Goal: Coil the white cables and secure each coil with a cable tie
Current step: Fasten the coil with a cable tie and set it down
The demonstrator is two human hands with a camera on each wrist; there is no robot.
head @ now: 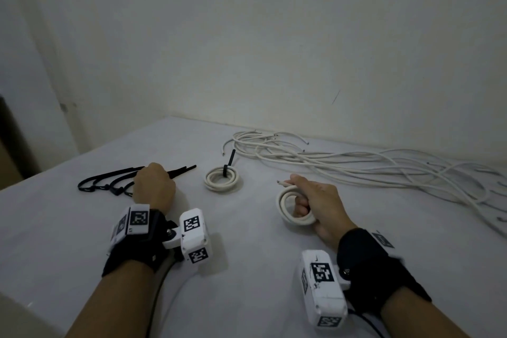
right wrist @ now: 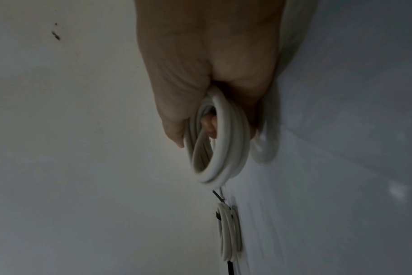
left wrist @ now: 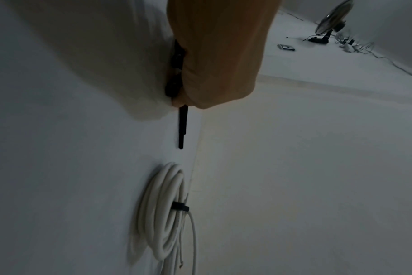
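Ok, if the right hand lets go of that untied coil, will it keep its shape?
Probably not: the untied coil keeps its loops only in the right hand, and one end pokes free. The cable looks springy; the tied coil needs its black tie.

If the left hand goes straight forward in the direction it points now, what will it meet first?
The black cable ties: the left hand is already over them on the table, its fingers apparently gripping one. Beyond them the table looks free up to the wall, though depth is unclear.

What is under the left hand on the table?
The left hand rests on the black cable ties; their looped ends and tips stick out on both sides. Their middle parts are covered, so whether its grip pinches one cannot be seen.
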